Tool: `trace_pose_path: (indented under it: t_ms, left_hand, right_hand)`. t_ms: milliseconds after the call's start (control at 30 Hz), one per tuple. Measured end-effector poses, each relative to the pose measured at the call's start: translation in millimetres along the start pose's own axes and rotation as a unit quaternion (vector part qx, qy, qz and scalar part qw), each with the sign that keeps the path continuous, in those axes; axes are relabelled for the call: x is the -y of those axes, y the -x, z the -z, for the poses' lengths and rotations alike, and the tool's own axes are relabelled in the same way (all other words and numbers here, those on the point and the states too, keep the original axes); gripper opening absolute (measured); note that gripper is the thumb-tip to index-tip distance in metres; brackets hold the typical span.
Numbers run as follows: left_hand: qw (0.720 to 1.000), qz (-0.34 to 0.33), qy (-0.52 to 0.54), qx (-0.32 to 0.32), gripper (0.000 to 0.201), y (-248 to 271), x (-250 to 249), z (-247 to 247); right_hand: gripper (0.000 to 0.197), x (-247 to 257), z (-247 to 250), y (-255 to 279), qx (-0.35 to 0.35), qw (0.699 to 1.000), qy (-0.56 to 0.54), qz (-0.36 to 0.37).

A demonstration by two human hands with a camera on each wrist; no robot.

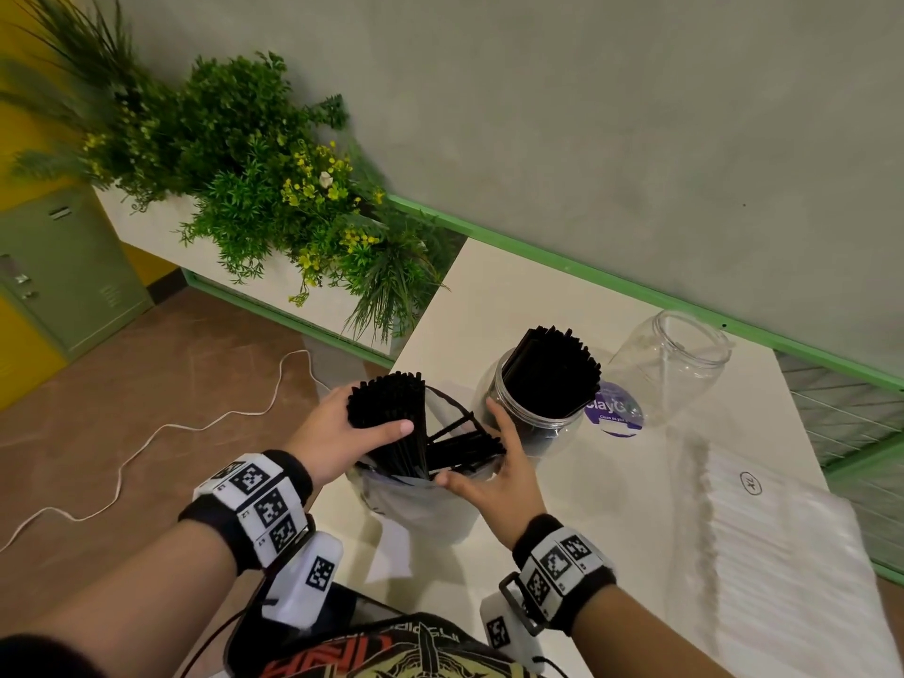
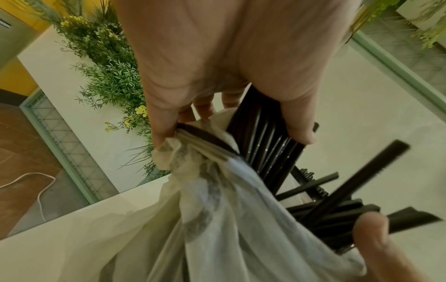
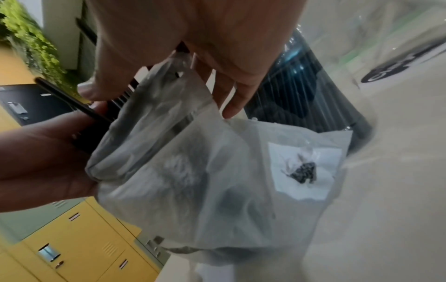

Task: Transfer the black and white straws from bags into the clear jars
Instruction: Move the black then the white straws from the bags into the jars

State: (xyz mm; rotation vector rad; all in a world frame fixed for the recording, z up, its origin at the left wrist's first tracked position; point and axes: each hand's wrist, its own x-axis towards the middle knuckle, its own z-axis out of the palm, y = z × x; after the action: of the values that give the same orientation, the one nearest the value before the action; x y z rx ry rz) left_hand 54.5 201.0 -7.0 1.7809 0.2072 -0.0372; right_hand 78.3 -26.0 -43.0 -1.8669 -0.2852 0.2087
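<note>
My left hand [image 1: 376, 429] grips a thick bundle of black straws [image 1: 389, 408] that stands up out of a translucent plastic bag [image 1: 420, 506] on the white table [image 1: 513, 296]. In the left wrist view, the thumb and fingers [image 2: 299, 131] curl round the straws [image 2: 265, 150]. My right hand [image 1: 489, 467] pinches the bag's rim [image 3: 193, 162] on the near right side. More loose black straws [image 1: 464, 450] lie crossed inside the bag. Just behind stands a clear jar [image 1: 538, 423] packed with black straws. An empty clear jar [image 1: 675, 364] sits to its right.
A flat pack of white straws [image 1: 782, 555] lies on the table at the right. A purple round sticker [image 1: 614, 408] sits between the jars. Planter greenery [image 1: 254, 178] borders the table's left end. A white cable [image 1: 146, 442] trails on the floor below, near lockers [image 1: 63, 271].
</note>
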Motion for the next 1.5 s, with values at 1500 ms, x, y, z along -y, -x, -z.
trace_pose_path:
  t_ms: [1500]
  left_hand:
    - [0.999, 0.006, 0.035, 0.038, 0.071, -2, -3, 1]
  right_hand:
    - [0.052, 58, -11, -61, 0.119, 0.944, 0.303, 0.062]
